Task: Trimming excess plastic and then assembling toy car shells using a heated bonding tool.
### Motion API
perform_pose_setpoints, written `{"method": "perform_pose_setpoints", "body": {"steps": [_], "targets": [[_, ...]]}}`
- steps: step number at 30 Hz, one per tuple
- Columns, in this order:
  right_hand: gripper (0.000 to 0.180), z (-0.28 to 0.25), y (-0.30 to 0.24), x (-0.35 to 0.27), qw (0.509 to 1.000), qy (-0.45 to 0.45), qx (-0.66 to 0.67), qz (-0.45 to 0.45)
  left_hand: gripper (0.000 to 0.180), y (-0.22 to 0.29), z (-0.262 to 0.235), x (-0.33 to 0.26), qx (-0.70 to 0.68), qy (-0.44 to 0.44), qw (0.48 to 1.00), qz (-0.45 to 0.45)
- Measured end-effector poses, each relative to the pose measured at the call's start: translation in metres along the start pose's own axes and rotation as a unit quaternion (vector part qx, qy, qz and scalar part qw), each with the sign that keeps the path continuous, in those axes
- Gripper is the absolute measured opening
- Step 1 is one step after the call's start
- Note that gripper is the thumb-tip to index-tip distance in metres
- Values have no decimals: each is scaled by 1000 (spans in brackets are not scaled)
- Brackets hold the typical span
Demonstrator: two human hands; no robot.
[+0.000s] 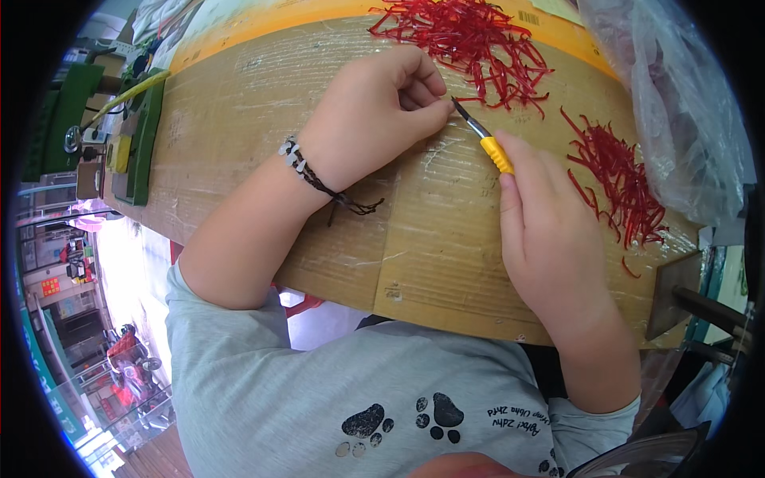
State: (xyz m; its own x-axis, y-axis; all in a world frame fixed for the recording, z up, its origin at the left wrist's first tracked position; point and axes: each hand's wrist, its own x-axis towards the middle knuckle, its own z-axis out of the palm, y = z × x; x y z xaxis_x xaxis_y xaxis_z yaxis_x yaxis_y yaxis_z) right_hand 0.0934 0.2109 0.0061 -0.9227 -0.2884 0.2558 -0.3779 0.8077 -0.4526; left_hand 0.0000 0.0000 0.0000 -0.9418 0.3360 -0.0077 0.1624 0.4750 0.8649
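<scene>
My left hand (370, 107) is closed in a pinch over the table, with a dark braided bracelet (307, 167) on its wrist. A thin red strip (468, 99) shows at its fingertips, just in front of the larger pile. My right hand (554, 227) is wrapped round the yellow handle of a small craft knife (496, 154). The knife's dark, narrow tip points up and left and meets the left fingertips. Beyond both hands lies a large pile of glossy red strips (470, 40). A smaller pile of red strips (617, 179) sits right of my right hand.
Brown cardboard (239, 103) under clear film covers the table. A green metal stand (143, 147) with a yellow-sleeved rod is at its left edge. Clear plastic sheeting (677, 103) hangs at the right. A dark metal bracket (677, 299) stands at the near right corner.
</scene>
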Motion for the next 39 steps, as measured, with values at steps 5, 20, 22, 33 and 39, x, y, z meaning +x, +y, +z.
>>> {"method": "perform_pose_setpoints", "body": {"steps": [5, 20, 22, 33, 39], "targets": [[33, 4, -2, 1, 1000, 0, -9, -4, 14, 0, -1, -1, 51, 16, 996, 67], [46, 9, -6, -5, 989, -31, -144, -11, 14, 3, 7, -7, 144, 13, 982, 123], [46, 10, -8, -5, 988, -29, -151, -11, 14, 4, 8, -8, 143, 14, 983, 119], [42, 17, -19, -9, 961, -28, -276, -12, 15, 5, 11, -9, 155, 17, 978, 138], [41, 19, -12, -8, 947, -4, -320, 1, 15, 7, 11, -10, 173, 26, 973, 150]]}}
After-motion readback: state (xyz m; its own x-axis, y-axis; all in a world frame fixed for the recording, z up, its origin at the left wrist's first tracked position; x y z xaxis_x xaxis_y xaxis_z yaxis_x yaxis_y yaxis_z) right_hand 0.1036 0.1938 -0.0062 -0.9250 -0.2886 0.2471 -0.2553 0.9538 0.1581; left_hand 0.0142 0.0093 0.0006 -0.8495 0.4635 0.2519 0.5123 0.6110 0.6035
